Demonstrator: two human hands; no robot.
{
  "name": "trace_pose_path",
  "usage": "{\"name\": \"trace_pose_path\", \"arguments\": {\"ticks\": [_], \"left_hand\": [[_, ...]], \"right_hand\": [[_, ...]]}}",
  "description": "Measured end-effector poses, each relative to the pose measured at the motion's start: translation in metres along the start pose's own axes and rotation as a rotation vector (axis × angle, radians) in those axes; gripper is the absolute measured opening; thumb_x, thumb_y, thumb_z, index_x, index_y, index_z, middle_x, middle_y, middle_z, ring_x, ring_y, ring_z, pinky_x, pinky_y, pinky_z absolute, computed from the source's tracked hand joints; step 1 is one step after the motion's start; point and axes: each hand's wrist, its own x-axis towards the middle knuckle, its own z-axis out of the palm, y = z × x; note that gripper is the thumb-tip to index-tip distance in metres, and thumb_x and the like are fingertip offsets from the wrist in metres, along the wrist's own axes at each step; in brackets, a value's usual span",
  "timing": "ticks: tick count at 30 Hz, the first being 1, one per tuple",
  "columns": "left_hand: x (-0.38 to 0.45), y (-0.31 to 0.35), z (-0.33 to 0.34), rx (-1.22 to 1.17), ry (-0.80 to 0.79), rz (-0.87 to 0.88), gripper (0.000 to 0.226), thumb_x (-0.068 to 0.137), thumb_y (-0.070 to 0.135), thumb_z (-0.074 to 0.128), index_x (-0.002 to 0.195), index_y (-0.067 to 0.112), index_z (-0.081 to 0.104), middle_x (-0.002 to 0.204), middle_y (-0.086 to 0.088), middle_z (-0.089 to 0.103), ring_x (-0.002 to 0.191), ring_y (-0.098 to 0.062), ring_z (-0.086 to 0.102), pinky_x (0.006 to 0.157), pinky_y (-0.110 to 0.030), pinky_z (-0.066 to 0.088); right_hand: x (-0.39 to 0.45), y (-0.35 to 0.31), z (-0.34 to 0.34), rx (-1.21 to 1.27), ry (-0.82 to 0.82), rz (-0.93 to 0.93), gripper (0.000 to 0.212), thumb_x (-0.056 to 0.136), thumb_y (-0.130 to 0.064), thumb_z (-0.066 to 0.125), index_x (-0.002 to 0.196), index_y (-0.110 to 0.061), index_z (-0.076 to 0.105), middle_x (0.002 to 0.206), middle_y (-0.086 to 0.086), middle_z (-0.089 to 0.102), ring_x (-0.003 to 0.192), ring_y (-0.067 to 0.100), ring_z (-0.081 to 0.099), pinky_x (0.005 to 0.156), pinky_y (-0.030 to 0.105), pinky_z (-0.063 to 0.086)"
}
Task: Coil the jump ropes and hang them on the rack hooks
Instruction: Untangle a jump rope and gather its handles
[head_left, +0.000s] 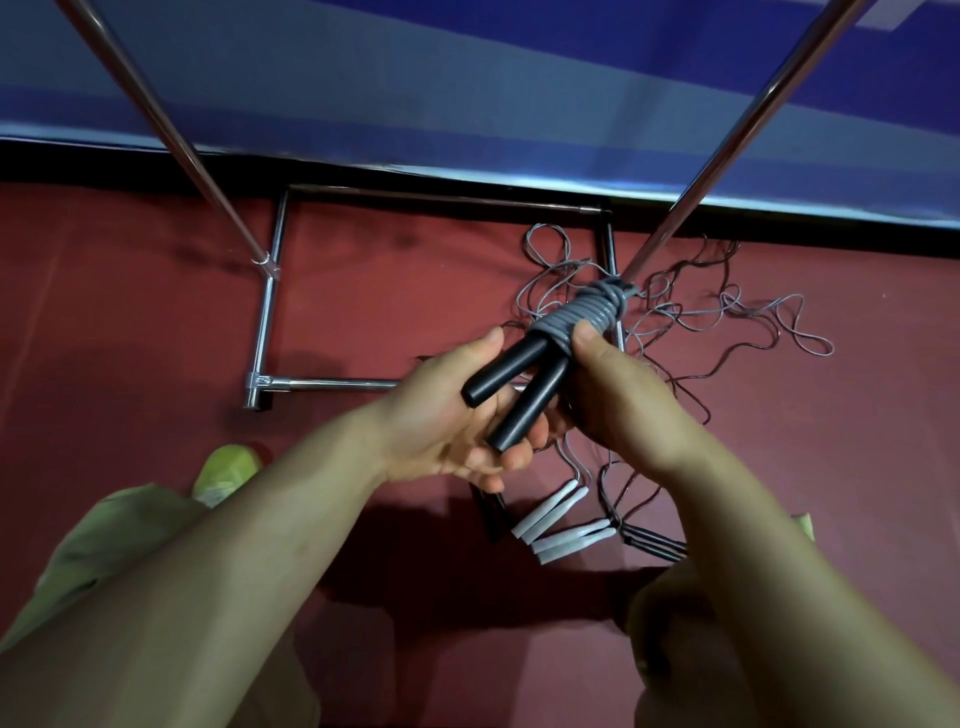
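Observation:
A grey jump rope (582, 312) is wound in a tight coil around the tops of its two black handles (524, 402). My left hand (447, 421) holds the handles from below, thumb on the upper one. My right hand (613, 384) grips the coil and the right handle, thumb pressed on the grey windings. Below the hands, loose ropes (722, 312) lie tangled on the red floor, with white handles (558, 522) and black handles (652, 545) beside them. The steel rack (267, 312) stands ahead; no hooks are in view.
Two slanted rack poles (156, 109) (737, 135) rise on either side of my hands. The rack's base frame lies on the red floor. A blue wall runs behind. My green shoe (228, 470) and khaki trouser leg (104, 545) are at lower left.

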Motion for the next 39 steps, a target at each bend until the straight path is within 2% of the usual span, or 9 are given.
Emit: {"name": "trace_pose_path", "arguments": {"ticks": [3,7,10,15,21,25,30,34,39], "left_hand": [[0.0,-0.001,0.001,0.053,0.069,-0.015,0.078,0.09,0.064,0.002,0.08,0.008,0.056,0.052,0.0,0.054,0.036,-0.007,0.03,0.061,-0.031,0.039],[0.004,-0.003,0.001,0.2,0.203,0.005,0.079,0.093,0.059,0.002,0.075,0.005,0.056,0.051,-0.005,0.053,0.039,-0.013,0.028,0.054,-0.028,0.039],[0.006,-0.007,0.0,0.274,0.289,0.052,0.079,0.095,0.055,0.005,0.07,0.001,0.057,0.048,-0.01,0.053,0.042,-0.019,0.03,0.044,-0.024,0.035],[0.007,-0.007,0.002,0.321,0.443,0.167,0.072,0.099,0.048,0.014,0.07,0.001,0.061,0.047,-0.008,0.057,0.038,-0.016,0.04,0.041,-0.018,0.036],[0.01,-0.011,-0.007,0.785,0.677,0.239,0.077,0.076,0.071,0.014,0.07,0.012,0.062,0.063,-0.003,0.063,0.061,-0.017,0.057,0.071,-0.033,0.047],[0.008,-0.009,-0.005,0.922,0.74,0.211,0.05,0.095,0.058,0.027,0.073,0.019,0.05,0.075,0.001,0.058,0.08,-0.024,0.055,0.078,-0.035,0.042],[0.006,-0.01,-0.006,0.904,0.687,0.122,0.031,0.086,0.057,0.046,0.086,0.027,0.047,0.083,0.009,0.052,0.079,-0.014,0.051,0.07,-0.03,0.04],[0.008,-0.009,-0.006,0.859,0.656,0.078,0.042,0.076,0.056,0.065,0.101,0.028,0.048,0.092,0.014,0.054,0.085,-0.009,0.054,0.067,-0.026,0.04],[0.001,-0.008,-0.006,0.338,0.295,0.08,0.053,0.062,0.062,0.059,0.087,0.016,0.062,0.075,-0.002,0.071,0.068,-0.017,0.063,0.074,-0.032,0.05]], "right_hand": [[-0.003,-0.002,-0.005,-0.128,0.02,0.027,0.068,0.086,-0.065,0.036,0.079,-0.001,0.054,0.064,0.002,0.048,0.063,0.024,0.045,0.062,0.037,0.041],[-0.008,-0.011,0.0,-0.293,0.069,0.079,0.057,0.102,-0.046,0.026,0.08,-0.002,0.054,0.061,0.005,0.044,0.058,0.02,0.043,0.057,0.027,0.043],[-0.008,-0.011,0.003,-0.442,0.083,0.11,0.062,0.102,-0.046,0.022,0.062,-0.006,0.048,0.054,0.006,0.046,0.049,0.019,0.048,0.059,0.028,0.043],[-0.005,-0.009,0.002,-0.544,0.18,0.099,0.073,0.1,-0.051,0.023,0.055,0.001,0.048,0.052,0.015,0.05,0.049,0.025,0.053,0.062,0.038,0.045],[-0.002,-0.004,0.011,-0.419,0.255,0.14,0.066,0.099,-0.054,0.024,0.06,-0.009,0.052,0.039,-0.005,0.043,0.041,0.019,0.048,0.06,0.041,0.051],[-0.003,-0.006,0.015,-0.204,0.191,0.199,0.064,0.098,-0.059,0.023,0.074,-0.006,0.051,0.042,-0.008,0.032,0.038,0.013,0.028,0.045,0.028,0.027],[-0.006,-0.009,0.017,-0.045,0.152,0.319,0.06,0.087,-0.075,0.026,0.066,-0.021,0.04,0.054,-0.005,0.027,0.041,0.009,0.02,0.041,0.022,0.017],[-0.004,-0.012,0.018,-0.091,0.215,0.273,0.05,0.09,-0.064,0.041,0.081,-0.017,0.055,0.047,-0.007,0.027,0.039,0.01,0.022,0.042,0.025,0.018],[-0.008,-0.019,0.021,0.022,0.28,0.198,0.04,0.08,-0.051,0.046,0.052,-0.024,0.04,0.041,-0.011,0.026,0.036,0.008,0.022,0.043,0.021,0.017]]}}
